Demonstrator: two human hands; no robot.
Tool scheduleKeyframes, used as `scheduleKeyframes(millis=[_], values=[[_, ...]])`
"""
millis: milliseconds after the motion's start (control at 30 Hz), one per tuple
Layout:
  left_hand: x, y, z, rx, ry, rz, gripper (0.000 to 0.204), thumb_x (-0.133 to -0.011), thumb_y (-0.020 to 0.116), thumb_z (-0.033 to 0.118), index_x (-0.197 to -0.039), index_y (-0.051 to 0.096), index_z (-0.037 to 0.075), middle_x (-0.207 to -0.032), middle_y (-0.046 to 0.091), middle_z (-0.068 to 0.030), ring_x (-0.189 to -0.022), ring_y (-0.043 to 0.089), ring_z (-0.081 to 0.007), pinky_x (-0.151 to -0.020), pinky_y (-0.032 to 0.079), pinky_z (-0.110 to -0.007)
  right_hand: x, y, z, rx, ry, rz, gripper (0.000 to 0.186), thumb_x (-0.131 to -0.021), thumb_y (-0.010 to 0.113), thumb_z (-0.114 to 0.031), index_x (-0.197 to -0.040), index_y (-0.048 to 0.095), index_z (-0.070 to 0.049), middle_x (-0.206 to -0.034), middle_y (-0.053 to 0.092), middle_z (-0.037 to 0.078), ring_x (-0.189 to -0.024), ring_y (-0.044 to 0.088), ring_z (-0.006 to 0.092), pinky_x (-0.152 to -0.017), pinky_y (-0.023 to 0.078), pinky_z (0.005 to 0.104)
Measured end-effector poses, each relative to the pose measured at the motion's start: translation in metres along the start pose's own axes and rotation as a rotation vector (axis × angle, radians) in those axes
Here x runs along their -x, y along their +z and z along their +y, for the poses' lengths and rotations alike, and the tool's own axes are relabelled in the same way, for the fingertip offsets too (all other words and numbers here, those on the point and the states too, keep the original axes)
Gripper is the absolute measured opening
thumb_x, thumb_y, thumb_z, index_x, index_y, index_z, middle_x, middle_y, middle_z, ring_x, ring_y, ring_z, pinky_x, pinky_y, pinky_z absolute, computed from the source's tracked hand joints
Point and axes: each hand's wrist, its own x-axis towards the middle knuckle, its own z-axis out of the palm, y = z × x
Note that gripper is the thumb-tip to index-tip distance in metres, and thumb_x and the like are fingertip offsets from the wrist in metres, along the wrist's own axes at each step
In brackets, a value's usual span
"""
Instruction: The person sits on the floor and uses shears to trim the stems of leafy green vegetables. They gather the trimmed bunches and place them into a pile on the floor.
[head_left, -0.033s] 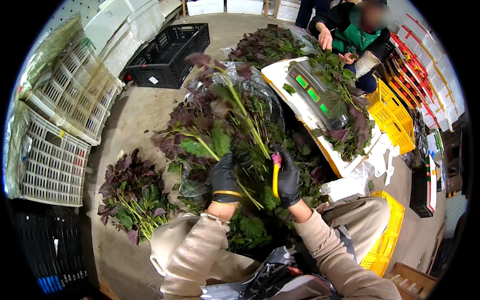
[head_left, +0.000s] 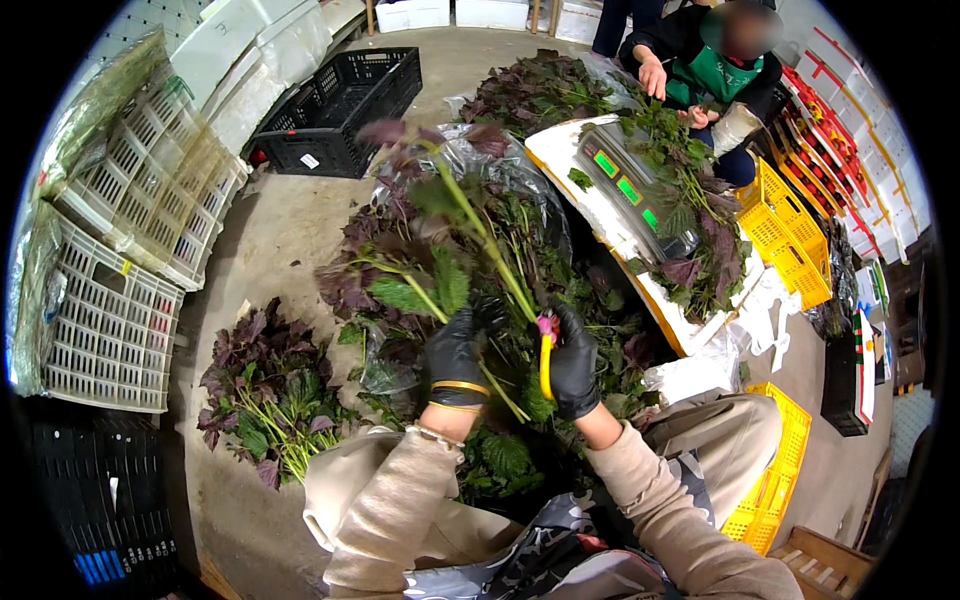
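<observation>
We bunch purple-green stems, partway through.
Left hand (head_left: 458, 358) grips the stems (head_left: 470, 240); right hand (head_left: 572, 362) fingers pinch a yellow band (head_left: 545, 368). One bunch (head_left: 270, 390) lies done; a heap (head_left: 520, 200) remains.

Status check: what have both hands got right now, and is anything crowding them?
Left hand gripping leafy stems, upright. Right hand holding yellow-handled cutter against the stems. Loose greens pile close behind; scale beyond, apart.
</observation>
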Motion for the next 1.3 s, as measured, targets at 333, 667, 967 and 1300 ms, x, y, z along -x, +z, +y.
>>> scheduleKeyframes(millis=[333, 667, 967, 1300], values=[[0.027, 0.009, 0.016, 0.090, -0.126, -0.181, 0.014, -0.076, 0.050, 0.012, -0.080, 0.056, -0.001, -0.072, 0.056, -0.0054, -0.062, 0.052, -0.0129, -0.058, 0.043, -0.024, 0.028, -0.005, -0.022, 0.438, -0.082, -0.190, 0.040, -0.057, 0.054, 0.007, -0.095, 0.050, -0.002, -0.080, 0.055, 0.016, -0.073, 0.054, 0.0286, -0.064, 0.042, 0.0315], [0.013, -0.003, 0.003, -0.235, 0.206, -0.174, 0.016, -0.076, 0.051, 0.008, -0.083, 0.058, -0.004, -0.076, 0.059, -0.0055, -0.066, 0.052, -0.0096, -0.061, 0.041, -0.023, 0.072, -0.037, 0.002, -0.025, 0.259, -0.237, 0.024, -0.070, 0.055, 0.001, -0.094, 0.051, 0.000, -0.081, 0.055, 0.004, -0.073, 0.048, 0.0091, -0.067, 0.040, 0.0236], [-0.006, -0.024, 0.032, 0.005, 0.082, 0.035, 0.023, -0.080, 0.046, 0.018, -0.086, 0.057, -0.002, -0.082, 0.058, -0.0089, -0.073, 0.053, -0.0168, -0.067, 0.042, -0.024, 0.073, -0.067, -0.008, 0.213, 0.209, -0.333, 0.019, -0.068, 0.053, -0.001, -0.086, 0.053, 0.000, -0.063, 0.048, 0.003, -0.059, 0.041, 0.0068, -0.054, 0.038, 0.0231], [-0.002, -0.020, 0.053, -0.010, 0.207, 0.124, 0.026, -0.082, 0.043, 0.022, -0.087, 0.057, 0.000, -0.087, 0.058, -0.0074, -0.078, 0.052, -0.0155, -0.071, 0.040, -0.026, 0.140, -0.096, 0.003, -0.313, 0.597, -0.281, 0.042, -0.075, 0.051, -0.008, -0.113, 0.035, -0.004, -0.099, 0.047, 0.008, -0.086, 0.048, 0.0176, -0.072, 0.040, 0.0264]])
